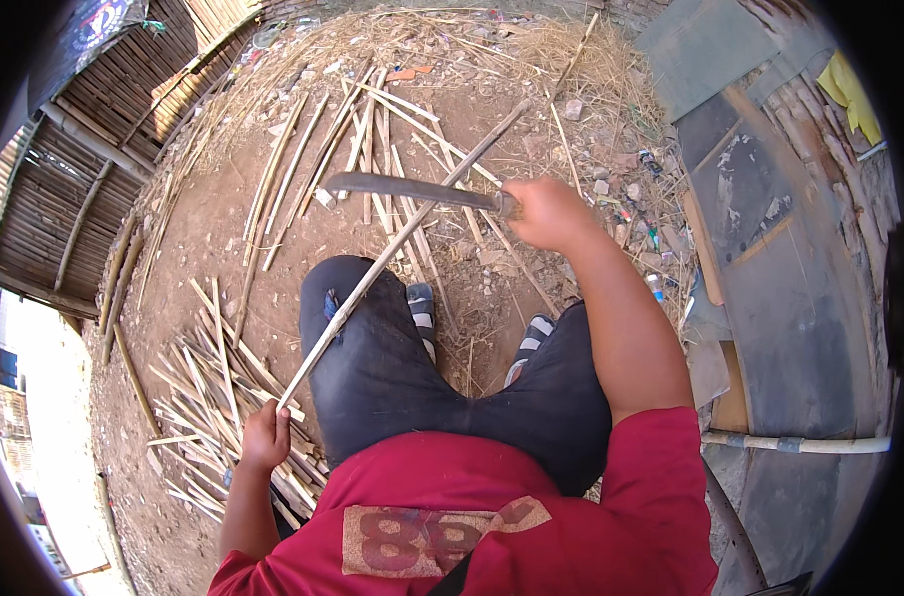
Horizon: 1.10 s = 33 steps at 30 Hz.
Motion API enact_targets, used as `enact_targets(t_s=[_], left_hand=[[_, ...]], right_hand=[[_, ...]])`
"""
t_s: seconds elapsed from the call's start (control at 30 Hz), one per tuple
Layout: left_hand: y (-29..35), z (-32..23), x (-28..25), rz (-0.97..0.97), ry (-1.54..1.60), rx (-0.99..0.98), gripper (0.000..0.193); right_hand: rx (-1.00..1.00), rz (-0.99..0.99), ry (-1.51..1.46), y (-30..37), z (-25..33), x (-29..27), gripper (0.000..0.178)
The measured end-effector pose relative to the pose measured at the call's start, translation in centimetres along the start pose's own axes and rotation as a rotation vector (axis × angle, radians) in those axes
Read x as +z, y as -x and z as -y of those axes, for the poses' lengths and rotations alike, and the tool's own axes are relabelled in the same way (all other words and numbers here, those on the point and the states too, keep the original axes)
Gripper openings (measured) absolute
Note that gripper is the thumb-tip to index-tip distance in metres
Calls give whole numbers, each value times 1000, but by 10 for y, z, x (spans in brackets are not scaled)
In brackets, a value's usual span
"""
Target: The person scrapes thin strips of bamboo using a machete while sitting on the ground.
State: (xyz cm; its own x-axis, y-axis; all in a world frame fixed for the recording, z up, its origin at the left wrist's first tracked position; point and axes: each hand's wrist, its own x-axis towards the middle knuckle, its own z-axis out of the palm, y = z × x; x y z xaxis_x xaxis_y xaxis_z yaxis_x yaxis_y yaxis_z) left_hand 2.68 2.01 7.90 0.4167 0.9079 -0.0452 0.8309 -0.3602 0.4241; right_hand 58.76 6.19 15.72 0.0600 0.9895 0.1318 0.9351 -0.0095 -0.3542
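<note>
The person's right hand (546,214) has its grip wrapped fully around the handle of a machete (402,187), whose slightly curved blade points left, above the dirt ground (219,223). The left hand (265,434) has its grip closed to the thickness of a long split-wood strip (373,268), pinching the near end between thumb and fingers. That strip slants up and away to the right across the left thigh of the dark trousers (382,372), and the blade crosses its upper part; whether the two touch cannot be told. Beside the left hand, a heap of pale strips (199,397) lies toward the ground's near left corner. More loose strips (291,169) spread over the ground beyond the knees, many pointing toward its far edge, where dry straw (571,50) is strewn. A bamboo wall (79,194) borders the ground's left edge, and dark boards (800,338) line its right edge. Striped footwear (422,310) shows between the knees.
</note>
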Motion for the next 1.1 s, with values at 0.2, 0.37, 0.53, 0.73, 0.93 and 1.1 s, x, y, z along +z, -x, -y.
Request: enact_targets(t_s=[0.2,0.37,0.53,0.73,0.93,1.1], left_hand=[[5,14,8,-35,-80,22,27],[14,23,7,-33,-41,-4,24],[9,28,17,3,-62,2,26],[9,18,12,-10,-3,30,29],[-4,-1,14,240,505,-102,47],[-20,-8,0,671,1149,-382,47]], right_hand=[[308,-47,-302,-3,-60,7,32],[496,-106,-189,-3,-109,16,55],[436,93,-104,-1,-70,3,65],[527,-256,-123,-6,-115,13,74],[423,-378,-469,-6,-72,-18,47],[79,-177,-272,8,0,-28,50]])
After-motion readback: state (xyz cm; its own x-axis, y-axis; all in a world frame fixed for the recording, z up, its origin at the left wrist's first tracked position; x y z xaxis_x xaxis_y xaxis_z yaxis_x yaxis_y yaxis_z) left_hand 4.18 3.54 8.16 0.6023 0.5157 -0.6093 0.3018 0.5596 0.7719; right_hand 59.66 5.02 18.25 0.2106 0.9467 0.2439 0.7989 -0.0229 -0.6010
